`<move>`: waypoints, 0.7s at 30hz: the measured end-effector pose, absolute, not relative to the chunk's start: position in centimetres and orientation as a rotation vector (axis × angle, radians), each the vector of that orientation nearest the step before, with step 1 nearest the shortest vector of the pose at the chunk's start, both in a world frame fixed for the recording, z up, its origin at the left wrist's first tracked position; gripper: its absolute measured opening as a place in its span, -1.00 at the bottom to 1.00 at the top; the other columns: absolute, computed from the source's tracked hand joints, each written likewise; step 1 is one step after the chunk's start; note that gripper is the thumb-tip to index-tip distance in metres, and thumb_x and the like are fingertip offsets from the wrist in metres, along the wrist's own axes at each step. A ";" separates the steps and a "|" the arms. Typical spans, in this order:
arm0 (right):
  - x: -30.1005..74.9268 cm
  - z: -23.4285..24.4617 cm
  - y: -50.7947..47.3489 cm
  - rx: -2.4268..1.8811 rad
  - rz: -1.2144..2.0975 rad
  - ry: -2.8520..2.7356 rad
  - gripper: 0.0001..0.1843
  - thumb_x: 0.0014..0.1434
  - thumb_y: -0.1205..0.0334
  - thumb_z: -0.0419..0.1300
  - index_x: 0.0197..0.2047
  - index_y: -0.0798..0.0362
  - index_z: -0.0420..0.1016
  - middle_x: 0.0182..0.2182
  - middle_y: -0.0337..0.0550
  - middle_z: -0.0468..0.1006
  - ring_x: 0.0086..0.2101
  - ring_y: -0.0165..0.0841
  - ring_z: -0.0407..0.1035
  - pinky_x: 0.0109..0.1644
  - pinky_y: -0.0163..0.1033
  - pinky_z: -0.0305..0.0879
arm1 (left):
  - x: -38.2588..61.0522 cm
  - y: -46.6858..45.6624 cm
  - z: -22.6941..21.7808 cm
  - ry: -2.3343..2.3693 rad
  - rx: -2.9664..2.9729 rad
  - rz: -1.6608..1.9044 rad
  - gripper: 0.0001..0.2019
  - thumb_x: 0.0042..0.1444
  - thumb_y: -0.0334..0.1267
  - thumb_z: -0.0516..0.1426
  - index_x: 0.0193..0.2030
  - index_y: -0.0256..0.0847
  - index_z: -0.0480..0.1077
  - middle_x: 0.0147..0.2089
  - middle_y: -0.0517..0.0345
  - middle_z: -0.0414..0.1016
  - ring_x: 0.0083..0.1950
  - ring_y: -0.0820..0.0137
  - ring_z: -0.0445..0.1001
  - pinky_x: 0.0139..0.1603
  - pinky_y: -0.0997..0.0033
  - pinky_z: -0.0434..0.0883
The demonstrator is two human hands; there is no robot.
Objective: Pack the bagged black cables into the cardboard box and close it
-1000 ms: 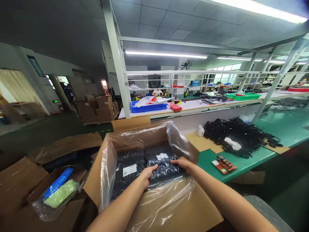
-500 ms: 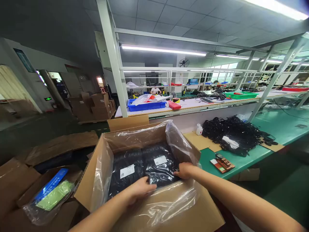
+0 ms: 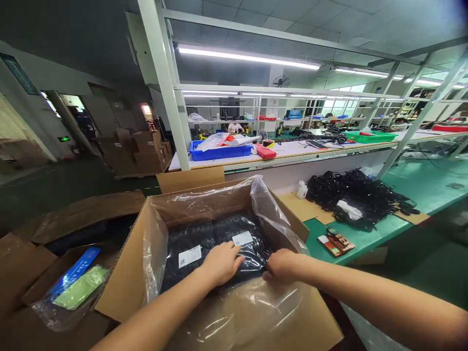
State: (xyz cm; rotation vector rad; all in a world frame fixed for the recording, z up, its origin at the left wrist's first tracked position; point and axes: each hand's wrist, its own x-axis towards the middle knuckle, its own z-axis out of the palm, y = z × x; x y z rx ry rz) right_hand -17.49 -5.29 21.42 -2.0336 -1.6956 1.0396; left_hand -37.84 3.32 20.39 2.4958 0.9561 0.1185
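Grip unclenched: my left hand (image 3: 222, 263) rests on a black, clear-plastic-wrapped bundle (image 3: 253, 259); my right hand (image 3: 284, 265) curls at its 3 o'clock side (grasp indeterminable).

Bright tube light (image 3: 248, 57) overhead, left side dim, glare on the black bag (image 3: 252, 258)

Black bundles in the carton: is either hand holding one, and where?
The left hand lies on the right bundle, apparently not gripping. The right hand curls at that bundle's right edge; any grip is hidden.
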 end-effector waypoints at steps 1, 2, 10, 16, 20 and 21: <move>-18.0 22.1 -6.4 -2.082 1.008 -1.845 -0.79 0.02 0.24 0.42 -0.32 0.21 0.61 -0.26 0.24 0.62 -0.06 0.14 0.48 0.17 0.29 0.21 | -36.7 3.9 19.8 0.878 2.551 0.116 -0.54 0.25 -0.01 0.06 0.23 -0.07 0.39 0.35 -0.10 0.33 0.42 0.02 0.17 0.45 -0.09 -0.10; -18.4 22.8 -7.6 -2.113 0.973 -1.983 -0.66 0.01 0.20 0.42 -0.20 0.28 0.62 -0.19 0.37 0.60 -0.04 0.25 0.45 0.15 0.35 0.19 | -35.7 4.3 19.1 0.806 2.597 0.097 -0.46 0.23 0.05 0.08 0.32 -0.04 0.30 0.44 -0.04 0.18 0.48 0.05 0.03 0.48 -0.10 -0.25; -19.1 26.9 -14.0 -2.148 0.744 -2.673 -0.33 0.10 -0.09 0.32 0.08 0.32 0.51 -0.08 0.36 0.59 -0.07 0.18 0.50 0.05 0.16 0.39 | -34.9 6.8 14.1 0.712 2.736 -0.160 -0.22 0.22 0.30 -0.07 0.49 0.04 -0.11 0.56 0.11 -0.31 0.55 0.02 -0.35 0.46 -0.25 -0.31; -19.3 25.4 -14.9 -2.098 0.396 -2.818 -0.83 0.09 0.50 0.29 -0.21 0.18 0.63 -0.29 0.16 0.66 -0.25 -0.02 0.56 -0.18 -0.01 0.38 | -32.3 7.0 15.9 0.714 2.798 -0.196 -0.19 0.20 0.33 -0.07 0.45 -0.10 0.06 0.53 -0.07 -0.07 0.51 -0.07 -0.10 0.44 -0.28 -0.13; -19.5 26.3 -14.8 -1.915 0.183 -2.779 -0.90 0.20 0.40 0.20 -0.24 0.13 0.56 -0.35 -0.03 0.64 -0.33 -0.16 0.53 -0.35 -0.09 0.22 | -28.6 6.3 15.5 0.851 2.844 0.032 -0.26 0.31 0.22 -0.22 0.48 -0.21 -0.03 0.55 -0.12 -0.17 0.54 -0.01 -0.27 0.45 -0.28 -0.38; -19.6 26.7 -14.9 -1.879 0.139 -2.755 -0.93 0.19 0.38 0.21 -0.25 0.12 0.54 -0.37 -0.08 0.62 -0.35 -0.19 0.51 -0.37 -0.10 0.18 | -27.9 6.1 15.0 0.880 2.840 0.057 -0.27 0.32 0.21 -0.22 0.48 -0.19 -0.04 0.55 -0.10 -0.18 0.54 -0.02 -0.29 0.45 -0.29 -0.37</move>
